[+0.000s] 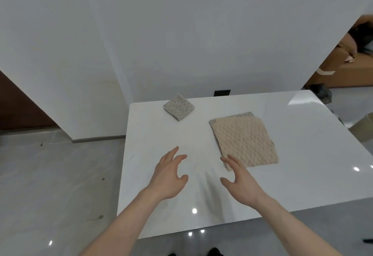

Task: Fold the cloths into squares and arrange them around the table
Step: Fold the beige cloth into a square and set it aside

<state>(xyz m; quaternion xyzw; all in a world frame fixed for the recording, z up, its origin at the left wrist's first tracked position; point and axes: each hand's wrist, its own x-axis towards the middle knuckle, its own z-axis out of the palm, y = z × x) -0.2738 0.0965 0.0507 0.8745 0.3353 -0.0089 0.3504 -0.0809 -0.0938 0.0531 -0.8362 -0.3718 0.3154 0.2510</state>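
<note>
Head view, looking down over a glossy white rectangular counter (302, 154). I count two cloths in plain sight, possibly three. One small grey textured cloth, folded into a square (178, 107), lies turned like a diamond near the counter's far left corner. One larger beige textured cloth, spread flat and unfolded (245, 141), lies right of centre, well apart from the folded one. A strip of grey fabric (232, 117) shows along the beige cloth's far and left edges, so I read another cloth lying beneath it, though I cannot tell its full extent. No containers on the counter.

Two hands in view, both bare, forearms reaching in from the near edge. My left hand (171, 175) is over the bare counter near the middle, fingers spread and lightly bent, thumb out, holding nothing. My right hand (240, 177) is likewise wide open and grasps nothing; its fingertips (226, 160) are at the near left corner of the beige cloth, and I cannot tell whether they touch it or sit just above.

Beyond the counter: white wall, one small dark wall plate (222, 93), grey tiled floor (50, 175), brown cardboard boxes (347, 72) at far right.
</note>
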